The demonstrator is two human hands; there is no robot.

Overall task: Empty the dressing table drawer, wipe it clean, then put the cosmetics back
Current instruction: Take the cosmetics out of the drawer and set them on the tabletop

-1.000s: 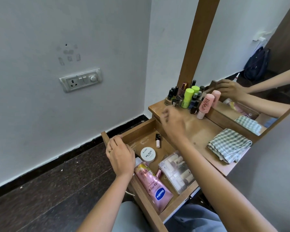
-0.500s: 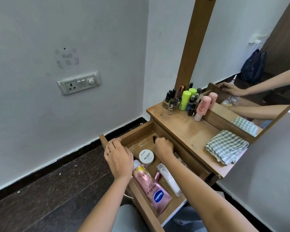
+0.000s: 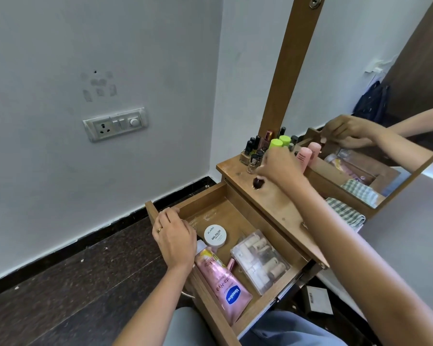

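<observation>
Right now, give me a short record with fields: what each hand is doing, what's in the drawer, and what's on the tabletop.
Left hand: grips the front edge of the open drawer
Right hand: pinches a small dark item, blurred, over the tabletop beside the bottle cluster
In drawer: white nail polish tub, pink Vaseline tube, clear plastic case
On tabletop: bottle cluster by the mirror, pink bottle, checked cloth
Stage: emptying, drawer not yet cleared
</observation>
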